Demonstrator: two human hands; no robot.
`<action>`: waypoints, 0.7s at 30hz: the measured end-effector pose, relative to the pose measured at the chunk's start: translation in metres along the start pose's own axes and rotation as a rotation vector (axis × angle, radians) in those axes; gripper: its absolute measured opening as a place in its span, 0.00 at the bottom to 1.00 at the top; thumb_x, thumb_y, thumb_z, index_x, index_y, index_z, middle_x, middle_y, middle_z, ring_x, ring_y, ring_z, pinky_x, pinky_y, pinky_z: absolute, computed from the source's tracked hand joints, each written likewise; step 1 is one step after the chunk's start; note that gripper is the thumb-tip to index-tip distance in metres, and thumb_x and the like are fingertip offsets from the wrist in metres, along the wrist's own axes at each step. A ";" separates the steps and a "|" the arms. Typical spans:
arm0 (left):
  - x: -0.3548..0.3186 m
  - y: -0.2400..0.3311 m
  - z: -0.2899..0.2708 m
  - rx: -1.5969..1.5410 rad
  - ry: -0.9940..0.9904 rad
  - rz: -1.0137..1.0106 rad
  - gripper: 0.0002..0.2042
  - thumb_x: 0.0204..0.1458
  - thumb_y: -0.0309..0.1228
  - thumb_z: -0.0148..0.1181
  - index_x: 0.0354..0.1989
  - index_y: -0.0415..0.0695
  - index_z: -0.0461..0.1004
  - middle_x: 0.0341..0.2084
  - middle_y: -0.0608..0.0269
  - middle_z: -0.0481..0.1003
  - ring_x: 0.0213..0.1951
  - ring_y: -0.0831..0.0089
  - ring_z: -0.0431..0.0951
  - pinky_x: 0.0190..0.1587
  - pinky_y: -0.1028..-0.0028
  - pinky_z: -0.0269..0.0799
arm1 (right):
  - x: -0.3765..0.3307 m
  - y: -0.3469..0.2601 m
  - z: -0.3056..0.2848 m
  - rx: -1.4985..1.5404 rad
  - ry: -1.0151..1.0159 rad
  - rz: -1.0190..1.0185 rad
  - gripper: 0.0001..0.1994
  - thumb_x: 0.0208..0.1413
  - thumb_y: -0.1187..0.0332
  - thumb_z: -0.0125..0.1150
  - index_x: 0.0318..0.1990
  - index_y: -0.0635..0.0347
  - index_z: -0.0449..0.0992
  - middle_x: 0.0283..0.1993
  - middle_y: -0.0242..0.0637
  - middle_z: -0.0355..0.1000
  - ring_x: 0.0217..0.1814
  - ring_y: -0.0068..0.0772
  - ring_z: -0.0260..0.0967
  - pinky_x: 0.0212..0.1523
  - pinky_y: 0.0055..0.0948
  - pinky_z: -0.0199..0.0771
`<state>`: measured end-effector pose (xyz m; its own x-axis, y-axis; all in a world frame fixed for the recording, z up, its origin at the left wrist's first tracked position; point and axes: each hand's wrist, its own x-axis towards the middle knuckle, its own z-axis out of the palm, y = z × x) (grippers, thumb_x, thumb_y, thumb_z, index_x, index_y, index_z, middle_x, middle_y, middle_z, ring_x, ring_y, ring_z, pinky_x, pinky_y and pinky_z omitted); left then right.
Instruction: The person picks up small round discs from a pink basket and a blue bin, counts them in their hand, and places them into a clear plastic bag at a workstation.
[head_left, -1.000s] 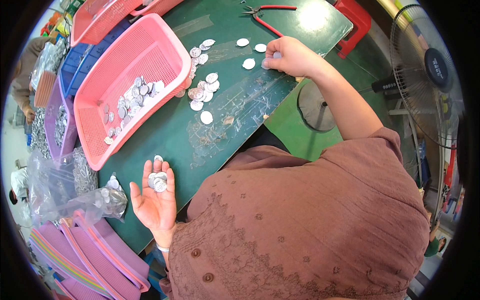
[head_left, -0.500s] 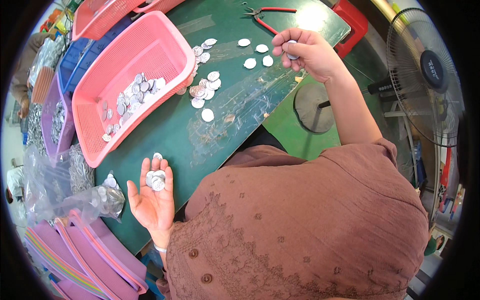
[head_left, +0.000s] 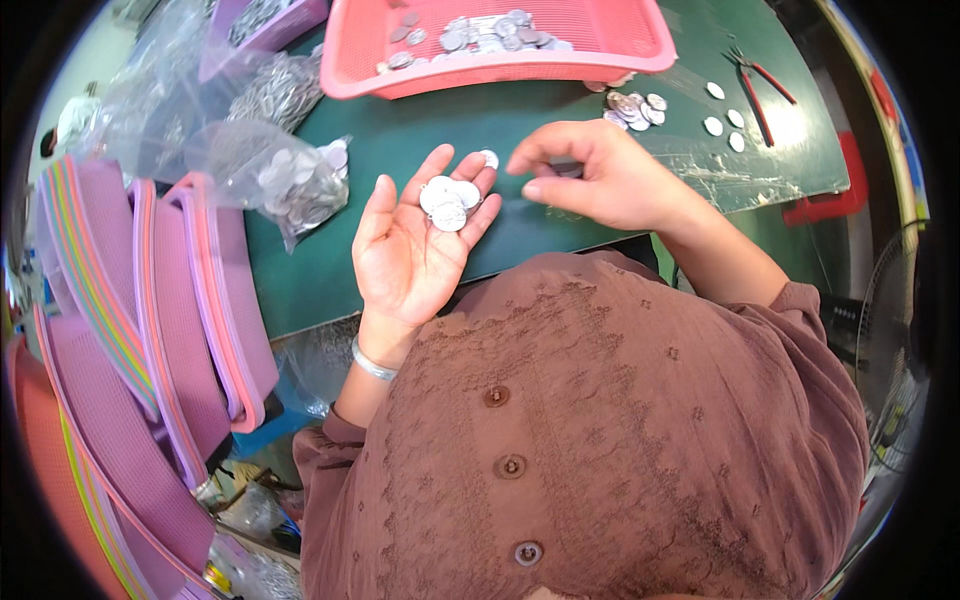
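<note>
My left hand (head_left: 415, 255) is palm up with its fingers spread. Several round silver medallions (head_left: 450, 205) lie in a small pile across its fingers. Just past the fingertips, a single medallion (head_left: 489, 158) rests on the green table. To the right is my right hand (head_left: 605, 180), palm down, thumb and forefinger curled toward the left one. A greyish medallion edge (head_left: 566, 169) shows dimly inside its curl; the rest is hidden by the fingers. Farther right lie a heap of medallions (head_left: 632, 108) and several separate ones (head_left: 713, 126).
A pink mesh basket (head_left: 420, 88) with more medallions stands at the back. Bagged medallions (head_left: 305, 190) and stacked purple baskets (head_left: 235, 300) are on the left. Red-handled pliers (head_left: 757, 105) lie at the right of the green table (head_left: 300, 285); a fan (head_left: 893, 350) stands beyond.
The view has turned, shifting table items rightward. My right hand has moved from the far right, where it pinched a medallion, to beside my left hand. The left hand still bears its pile.
</note>
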<state>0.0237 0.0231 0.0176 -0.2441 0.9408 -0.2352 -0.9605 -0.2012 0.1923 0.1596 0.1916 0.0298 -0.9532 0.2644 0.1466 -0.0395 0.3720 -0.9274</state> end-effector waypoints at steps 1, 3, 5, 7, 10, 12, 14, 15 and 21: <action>-0.003 0.001 -0.001 -0.018 0.000 0.010 0.25 0.58 0.43 0.41 0.56 0.34 0.58 0.54 0.40 0.59 0.59 0.51 0.58 0.62 0.53 0.49 | 0.009 -0.011 0.005 -0.089 -0.084 0.044 0.11 0.43 0.72 0.60 0.37 0.61 0.74 0.27 0.36 0.70 0.29 0.26 0.66 0.31 0.27 0.67; -0.009 0.004 -0.004 -0.052 -0.003 0.024 0.25 0.58 0.43 0.41 0.56 0.34 0.58 0.54 0.42 0.61 0.58 0.54 0.59 0.62 0.54 0.50 | 0.022 -0.013 0.025 -0.124 -0.070 -0.096 0.12 0.42 0.71 0.62 0.37 0.60 0.75 0.27 0.38 0.69 0.28 0.33 0.67 0.31 0.30 0.67; -0.012 0.008 -0.009 -0.053 -0.039 0.022 0.25 0.58 0.44 0.40 0.56 0.35 0.58 0.52 0.45 0.62 0.56 0.57 0.61 0.61 0.56 0.51 | 0.030 -0.015 0.035 -0.290 -0.103 -0.157 0.12 0.41 0.69 0.63 0.37 0.60 0.74 0.30 0.40 0.70 0.31 0.41 0.68 0.33 0.34 0.68; -0.015 0.010 -0.008 -0.052 -0.025 0.041 0.25 0.59 0.44 0.40 0.56 0.35 0.58 0.53 0.45 0.63 0.56 0.57 0.62 0.61 0.57 0.52 | 0.033 -0.014 0.042 -0.381 -0.091 -0.198 0.12 0.41 0.69 0.63 0.36 0.60 0.74 0.31 0.41 0.71 0.33 0.44 0.69 0.34 0.36 0.68; -0.015 0.012 -0.012 -0.050 -0.031 0.027 0.25 0.59 0.43 0.39 0.56 0.34 0.59 0.52 0.45 0.63 0.56 0.56 0.62 0.61 0.57 0.52 | 0.036 -0.014 0.044 -0.378 -0.096 -0.134 0.11 0.40 0.69 0.62 0.34 0.61 0.74 0.32 0.42 0.71 0.35 0.45 0.69 0.35 0.37 0.69; -0.015 0.012 -0.014 -0.057 -0.026 0.030 0.24 0.59 0.43 0.39 0.55 0.34 0.59 0.53 0.45 0.63 0.56 0.56 0.62 0.61 0.57 0.52 | 0.037 -0.014 0.046 -0.370 -0.096 -0.111 0.11 0.41 0.70 0.61 0.34 0.61 0.74 0.31 0.42 0.71 0.34 0.44 0.69 0.35 0.37 0.69; -0.014 0.012 -0.015 -0.079 -0.026 0.028 0.25 0.59 0.43 0.39 0.56 0.33 0.56 0.54 0.44 0.60 0.58 0.55 0.59 0.62 0.56 0.49 | 0.037 -0.015 0.046 -0.353 -0.098 -0.090 0.10 0.41 0.70 0.60 0.33 0.62 0.74 0.30 0.42 0.71 0.33 0.42 0.70 0.34 0.35 0.69; -0.013 0.012 -0.018 -0.098 -0.028 0.027 0.26 0.59 0.42 0.39 0.58 0.31 0.54 0.56 0.42 0.58 0.59 0.53 0.57 0.63 0.55 0.47 | 0.038 -0.013 0.046 -0.269 -0.092 -0.041 0.09 0.42 0.71 0.60 0.33 0.62 0.73 0.29 0.41 0.71 0.31 0.39 0.70 0.33 0.34 0.68; -0.013 0.012 -0.015 -0.086 0.033 0.053 0.24 0.60 0.42 0.36 0.55 0.33 0.58 0.55 0.40 0.59 0.59 0.52 0.59 0.63 0.55 0.48 | 0.042 0.010 0.044 0.194 -0.064 0.114 0.05 0.45 0.71 0.59 0.27 0.63 0.71 0.23 0.33 0.70 0.25 0.24 0.67 0.26 0.22 0.66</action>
<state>0.0134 0.0049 0.0088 -0.2980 0.9189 -0.2585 -0.9536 -0.2747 0.1228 0.1057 0.1668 0.0113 -0.9717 0.2352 0.0205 0.0187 0.1630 -0.9864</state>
